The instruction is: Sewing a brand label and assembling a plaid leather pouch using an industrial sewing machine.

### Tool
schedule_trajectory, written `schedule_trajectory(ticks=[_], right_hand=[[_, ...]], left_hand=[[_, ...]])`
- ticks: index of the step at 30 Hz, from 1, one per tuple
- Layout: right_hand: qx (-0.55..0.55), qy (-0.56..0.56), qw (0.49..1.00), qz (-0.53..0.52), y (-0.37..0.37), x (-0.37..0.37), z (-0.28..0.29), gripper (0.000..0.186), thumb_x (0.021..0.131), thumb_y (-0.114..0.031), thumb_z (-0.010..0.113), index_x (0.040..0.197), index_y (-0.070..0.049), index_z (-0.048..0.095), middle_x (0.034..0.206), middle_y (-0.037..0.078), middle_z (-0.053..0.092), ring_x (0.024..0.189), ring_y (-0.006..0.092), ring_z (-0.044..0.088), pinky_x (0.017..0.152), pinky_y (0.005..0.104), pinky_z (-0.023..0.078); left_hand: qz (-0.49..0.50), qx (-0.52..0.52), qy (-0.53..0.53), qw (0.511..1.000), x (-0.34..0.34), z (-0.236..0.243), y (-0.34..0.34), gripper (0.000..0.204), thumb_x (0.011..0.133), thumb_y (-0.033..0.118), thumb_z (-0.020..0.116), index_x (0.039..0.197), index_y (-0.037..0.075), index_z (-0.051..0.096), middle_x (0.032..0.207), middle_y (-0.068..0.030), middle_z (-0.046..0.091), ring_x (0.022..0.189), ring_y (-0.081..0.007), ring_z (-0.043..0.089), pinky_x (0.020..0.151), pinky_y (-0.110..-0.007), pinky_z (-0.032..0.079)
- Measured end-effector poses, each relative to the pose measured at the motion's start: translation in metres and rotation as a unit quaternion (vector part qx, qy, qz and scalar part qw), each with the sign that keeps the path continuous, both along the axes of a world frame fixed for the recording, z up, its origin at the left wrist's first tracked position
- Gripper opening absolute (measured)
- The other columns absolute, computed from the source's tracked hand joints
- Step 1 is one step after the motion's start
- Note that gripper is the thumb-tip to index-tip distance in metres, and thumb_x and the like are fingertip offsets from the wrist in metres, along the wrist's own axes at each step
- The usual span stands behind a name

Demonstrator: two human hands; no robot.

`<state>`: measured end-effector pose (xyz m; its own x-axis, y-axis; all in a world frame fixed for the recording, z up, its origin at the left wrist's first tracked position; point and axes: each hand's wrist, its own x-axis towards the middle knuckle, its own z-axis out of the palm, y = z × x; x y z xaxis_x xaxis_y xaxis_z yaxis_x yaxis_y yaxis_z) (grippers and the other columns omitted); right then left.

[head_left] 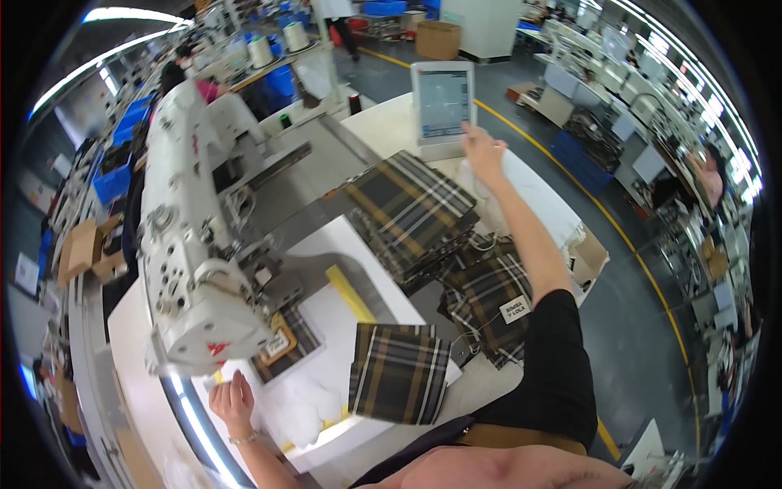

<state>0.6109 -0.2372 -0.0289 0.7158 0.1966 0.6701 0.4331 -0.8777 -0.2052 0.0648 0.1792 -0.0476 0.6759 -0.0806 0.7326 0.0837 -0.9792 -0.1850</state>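
My right hand reaches out to a white-framed tablet standing at the far end of the table. Its index finger is stretched out at the lower right of the screen, and nothing shows in the hand. Beside the head of a large white sewing machine, my left hand has its fingers loosely bent and appears to hold nothing. Under the machine head lies a plaid piece with a tan label frame. A cut plaid panel rests on the white work surface nearest me.
A stack of plaid panels lies beyond the work surface. More plaid fabric with a white tag sits below my right forearm. A yellow strip crosses the white sheet. Thread cones, blue bins and other workstations stand around.
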Motion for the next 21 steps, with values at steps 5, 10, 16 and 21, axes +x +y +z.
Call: schedule_trajectory(ticks=[5,10,16,21], right_hand=[[0.291,0.119,0.942,0.119,-0.059,-0.042,0.026,0.054,0.104,-0.046,0.027,0.126,-0.007,0.06,0.079,0.004,0.061,0.07,0.015,0.053,0.064,0.0275,0.042],[0.444,0.208,0.846,0.211,-0.047,-0.104,0.009,0.05,0.105,-0.039,0.035,0.113,0.002,0.062,0.068,0.001,0.052,0.064,0.0075,0.044,0.06,0.0227,0.036],[0.33,0.067,0.921,0.196,-0.029,-0.12,-0.047,0.054,0.104,-0.04,0.037,0.117,0.007,0.058,0.082,0.01,0.063,0.078,0.0207,0.057,0.075,0.0336,0.045],[0.321,0.096,0.937,0.102,-0.034,-0.118,-0.074,0.039,0.099,-0.013,0.037,0.127,0.01,0.051,0.122,0.023,0.059,0.118,0.0333,0.053,0.104,0.0391,0.036]], left_hand=[[0.038,0.016,-0.015,0.999,-0.008,0.012,0.011,0.008,0.077,0.003,0.071,0.085,0.005,0.069,0.057,-0.0013,0.052,0.049,-0.0169,0.052,0.05,-0.03,0.041],[0.046,-0.029,-0.05,0.997,-0.019,0.023,0.011,0.013,0.075,0.002,0.072,0.086,0.007,0.068,0.057,-0.0006,0.053,0.048,-0.0155,0.052,0.05,-0.028,0.042],[0.056,-0.084,-0.073,0.992,-0.027,0.015,0.008,0.012,0.073,0.002,0.073,0.082,0.008,0.067,0.058,-0.001,0.057,0.048,-0.0156,0.053,0.05,-0.027,0.042],[0.054,-0.149,-0.083,0.984,-0.028,0.012,0.004,0.011,0.073,0.002,0.073,0.08,0.008,0.068,0.062,-0.0015,0.062,0.049,-0.0156,0.056,0.051,-0.027,0.043]])
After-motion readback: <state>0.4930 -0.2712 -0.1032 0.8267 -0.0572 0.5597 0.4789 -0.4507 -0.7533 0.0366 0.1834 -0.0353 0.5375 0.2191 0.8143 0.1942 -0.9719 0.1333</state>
